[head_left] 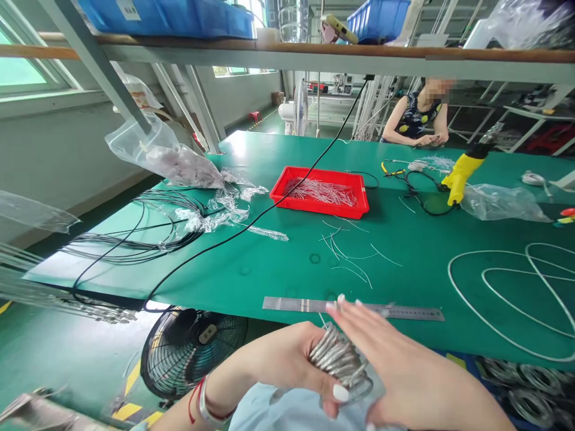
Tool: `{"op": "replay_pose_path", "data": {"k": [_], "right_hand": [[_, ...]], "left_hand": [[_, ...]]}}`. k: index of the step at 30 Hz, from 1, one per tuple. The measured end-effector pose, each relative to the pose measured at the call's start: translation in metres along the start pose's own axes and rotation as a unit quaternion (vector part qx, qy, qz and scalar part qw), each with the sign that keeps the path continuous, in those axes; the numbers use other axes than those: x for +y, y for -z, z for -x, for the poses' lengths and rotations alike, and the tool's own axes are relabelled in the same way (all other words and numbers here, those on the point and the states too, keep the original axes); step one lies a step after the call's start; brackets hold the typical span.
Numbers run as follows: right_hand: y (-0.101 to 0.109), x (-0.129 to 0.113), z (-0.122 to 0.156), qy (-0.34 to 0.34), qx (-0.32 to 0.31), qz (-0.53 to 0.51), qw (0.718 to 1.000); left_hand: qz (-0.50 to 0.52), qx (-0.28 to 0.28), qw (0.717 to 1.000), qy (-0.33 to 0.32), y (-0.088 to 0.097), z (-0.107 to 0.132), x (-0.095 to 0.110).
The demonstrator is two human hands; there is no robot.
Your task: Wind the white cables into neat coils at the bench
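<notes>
Low in the head view, close to my body, my left hand is closed around a bundle of coiled silver-grey cable. Its thumb lies across the front of the coils. My right hand is at the right side of the same bundle, its fingers stretched out flat and pointing away from me. The right palm faces the coils, and its contact with them is partly hidden. Just beyond my fingertips a steel ruler lies along the near edge of the green table.
A red tray holds thin white strands; more lie loose nearby. Black cable and plastic bags are left. A yellow heat gun and white cable are right. A floor fan stands below. A co-worker sits opposite.
</notes>
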State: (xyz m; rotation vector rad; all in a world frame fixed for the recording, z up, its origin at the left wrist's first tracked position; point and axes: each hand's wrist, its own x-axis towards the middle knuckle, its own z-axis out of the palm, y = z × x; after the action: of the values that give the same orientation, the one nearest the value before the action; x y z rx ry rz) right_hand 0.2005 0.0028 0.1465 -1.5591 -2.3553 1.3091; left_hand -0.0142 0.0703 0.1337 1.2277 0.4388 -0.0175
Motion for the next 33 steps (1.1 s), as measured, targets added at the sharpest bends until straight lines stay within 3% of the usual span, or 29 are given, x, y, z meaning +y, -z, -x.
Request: {"op": "replay_pose_path", "data": {"k": [2,5,8,12,16,21,26,29,33], "right_hand": [[0.005,-0.002,-0.002,-0.016,-0.029,-0.042,0.999],[0.0,-0.003,-0.007,-0.022,0.04,-0.104,0.994],[-0.014,0.001,-0.015,0.053,0.087,-0.199,0.975],[-0.034,0.009,-0.025,0.114,0.157,-0.398,0.897],[-0.049,0.006,-0.03,0.097,0.18,-0.526,0.826],[-0.062,-0.002,-0.032,0.075,0.285,-0.532,0.794],[-0.069,-0.009,-0.036,0.076,0.39,-0.486,0.778],[-0.068,-0.017,-0.036,0.055,0.401,-0.513,0.757],[-0.069,-0.02,-0.035,0.037,0.406,-0.536,0.74]], "left_hand": [[0.007,-0.022,1.0,0.004,0.0,-0.003,0.001],[0.016,-0.043,0.999,0.0,0.0,-0.007,0.002],[0.024,-0.07,0.997,-0.001,-0.001,-0.01,0.004],[0.015,-0.059,0.998,0.018,0.0,-0.009,0.009],[-0.045,-0.042,0.998,0.034,-0.001,-0.006,0.018],[-0.149,0.044,0.987,0.037,-0.007,-0.007,0.02],[-0.116,0.095,0.989,-0.013,-0.02,-0.012,0.016],[-0.121,0.101,0.987,-0.026,-0.024,-0.012,0.017],[-0.208,0.133,0.969,-0.024,-0.025,-0.009,0.019]]}}
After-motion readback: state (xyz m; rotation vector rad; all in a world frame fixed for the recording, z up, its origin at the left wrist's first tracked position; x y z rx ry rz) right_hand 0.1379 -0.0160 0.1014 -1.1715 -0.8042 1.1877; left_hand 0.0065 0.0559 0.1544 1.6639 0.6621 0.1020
